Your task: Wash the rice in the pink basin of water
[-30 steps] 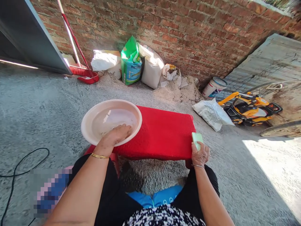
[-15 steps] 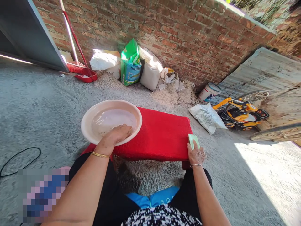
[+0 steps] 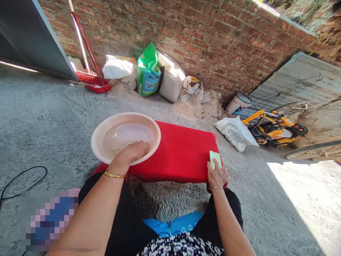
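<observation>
A pale pink basin (image 3: 99,142) of water rests on the left end of a low bench covered in red cloth (image 3: 183,149). My left hand (image 3: 134,151) reaches over the near rim into the basin, palm down. Its fingers look stretched and loosely bent at the water, their tips partly hidden. At the right end of the bench, my right hand (image 3: 218,175) is closed around a light green flat piece (image 3: 214,155) with rounded corners. The thumb lies along its left side and fingers lie over it. That piece is on or just above the red cloth; its exact kind is unclear.
Along the brick wall (image 3: 202,46) stand a green bag (image 3: 148,76), a white sack (image 3: 172,80) and a red dustpan (image 3: 99,88). To the right are a bucket (image 3: 238,104), a flat white bag (image 3: 236,133) and a yellow toy excavator (image 3: 277,131). A black cable (image 3: 23,170) curls at left.
My right hand has moved slightly left with the light green piece, from the bench's right edge farther onto the red cloth. The left hand has stayed in the basin.
</observation>
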